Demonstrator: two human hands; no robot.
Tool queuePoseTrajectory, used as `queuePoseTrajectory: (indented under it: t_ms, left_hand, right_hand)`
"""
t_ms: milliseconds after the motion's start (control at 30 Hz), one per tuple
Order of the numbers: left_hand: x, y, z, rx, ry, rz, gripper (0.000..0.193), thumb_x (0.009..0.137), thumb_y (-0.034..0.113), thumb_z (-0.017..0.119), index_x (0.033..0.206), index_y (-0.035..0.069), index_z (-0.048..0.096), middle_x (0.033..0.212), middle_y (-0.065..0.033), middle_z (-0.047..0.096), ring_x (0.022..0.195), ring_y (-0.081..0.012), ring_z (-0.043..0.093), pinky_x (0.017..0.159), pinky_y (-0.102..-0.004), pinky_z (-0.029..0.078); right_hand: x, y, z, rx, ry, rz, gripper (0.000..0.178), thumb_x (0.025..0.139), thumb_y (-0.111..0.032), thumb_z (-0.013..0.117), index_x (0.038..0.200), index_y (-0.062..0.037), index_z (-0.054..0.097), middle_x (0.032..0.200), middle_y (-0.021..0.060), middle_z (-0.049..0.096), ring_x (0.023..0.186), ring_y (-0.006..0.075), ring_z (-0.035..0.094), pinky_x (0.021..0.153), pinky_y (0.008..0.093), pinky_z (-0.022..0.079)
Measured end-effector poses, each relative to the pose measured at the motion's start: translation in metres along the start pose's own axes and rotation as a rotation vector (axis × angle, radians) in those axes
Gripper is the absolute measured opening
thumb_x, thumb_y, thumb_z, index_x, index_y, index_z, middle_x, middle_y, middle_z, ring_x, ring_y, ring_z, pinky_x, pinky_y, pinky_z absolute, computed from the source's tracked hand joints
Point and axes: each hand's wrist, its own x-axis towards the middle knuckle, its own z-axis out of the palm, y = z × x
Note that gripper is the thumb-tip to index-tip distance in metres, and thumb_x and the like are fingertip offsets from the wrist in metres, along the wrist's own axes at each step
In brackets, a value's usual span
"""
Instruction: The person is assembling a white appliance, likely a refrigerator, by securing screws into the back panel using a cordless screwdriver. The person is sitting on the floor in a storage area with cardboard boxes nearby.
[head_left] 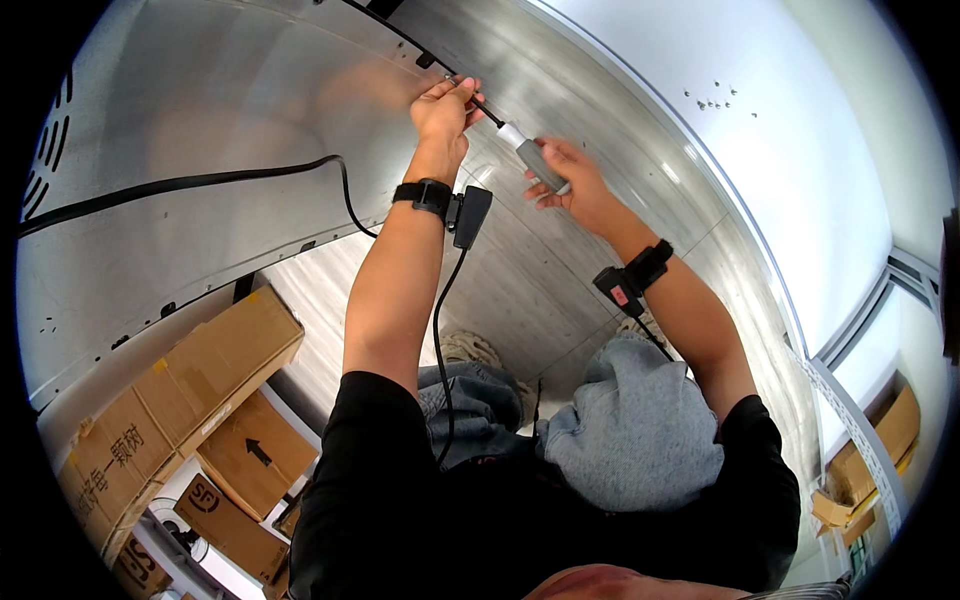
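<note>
My right hand [580,185] is loosely curled round the grey handle of a screwdriver [541,166], its fingers slightly blurred. The tool has a white collar and a thin black shaft that points up and left. At the far end of the shaft, my left hand [438,112] is closed in a pinch against the edge of a large metal panel [240,110]. Its fingers hide the screwdriver's tip and whatever small part they grip. Black straps with small devices sit on both wrists, and a thin black cable [437,330] hangs from the left one.
A thick black cable [190,182] runs across the metal panel. Several small screws [716,104] lie on a white surface at the right. Cardboard boxes [190,365] are stacked at lower left; another carton [868,455] stands at lower right. My knees [635,425] are bent above the grey floor.
</note>
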Motion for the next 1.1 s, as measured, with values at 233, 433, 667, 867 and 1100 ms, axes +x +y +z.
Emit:
queuePoseTrajectory:
  t_ms: [233, 433, 667, 867, 1100]
  left_hand:
    - [-0.006, 0.003, 0.009, -0.040, 0.005, -0.015, 0.005, 0.088, 0.006, 0.057, 0.093, 0.004, 0.058, 0.089, -0.0059, 0.065, 0.067, -0.0122, 0.060, 0.052, -0.0234, 0.049]
    - [0.006, -0.001, -0.002, -0.052, -0.005, -0.018, 0.010, 0.087, 0.005, 0.057, 0.096, 0.001, 0.058, 0.087, -0.0081, 0.064, 0.064, -0.0125, 0.058, 0.053, -0.0243, 0.051]
    - [0.004, -0.003, 0.003, -0.128, -0.016, -0.005, 0.007, 0.086, 0.004, 0.059, 0.091, 0.000, 0.060, 0.081, -0.0071, 0.064, 0.060, -0.0120, 0.058, 0.054, -0.0238, 0.052]
    - [0.013, -0.004, -0.006, -0.078, 0.009, -0.023, 0.009, 0.086, 0.002, 0.058, 0.095, -0.001, 0.058, 0.082, -0.0085, 0.064, 0.063, -0.0139, 0.060, 0.054, -0.0250, 0.053]
    - [0.008, -0.003, -0.002, -0.146, -0.022, -0.019, 0.007, 0.086, 0.000, 0.056, 0.093, 0.001, 0.056, 0.084, -0.0089, 0.065, 0.064, -0.0141, 0.060, 0.055, -0.0251, 0.052]
  right_hand:
    - [0.012, 0.020, -0.017, -0.786, 0.141, -0.387, 0.043, 0.089, -0.028, 0.059, 0.123, -0.0054, 0.046, 0.085, 0.0057, 0.059, 0.074, 0.0136, 0.057, 0.059, 0.0284, 0.048]
    - [-0.004, 0.001, 0.008, 0.010, 0.152, -0.043, 0.034, 0.084, -0.012, 0.065, 0.114, -0.0036, 0.053, 0.084, 0.0063, 0.058, 0.070, 0.0116, 0.056, 0.057, 0.0306, 0.048]
    - [0.014, 0.014, -0.013, -0.469, 0.120, -0.370, 0.043, 0.087, -0.026, 0.062, 0.121, -0.0048, 0.048, 0.084, 0.0081, 0.057, 0.066, 0.0172, 0.060, 0.056, 0.0305, 0.052]
    - [0.001, -0.002, -0.004, 0.139, 0.028, 0.108, 0.039, 0.083, -0.012, 0.065, 0.118, -0.0038, 0.049, 0.088, 0.0086, 0.056, 0.068, 0.0142, 0.058, 0.057, 0.0297, 0.052]
    - [0.008, 0.019, -0.004, -0.348, 0.205, -0.299, 0.033, 0.091, -0.027, 0.055, 0.115, -0.0047, 0.049, 0.092, 0.0105, 0.055, 0.071, 0.0186, 0.058, 0.058, 0.0337, 0.053]
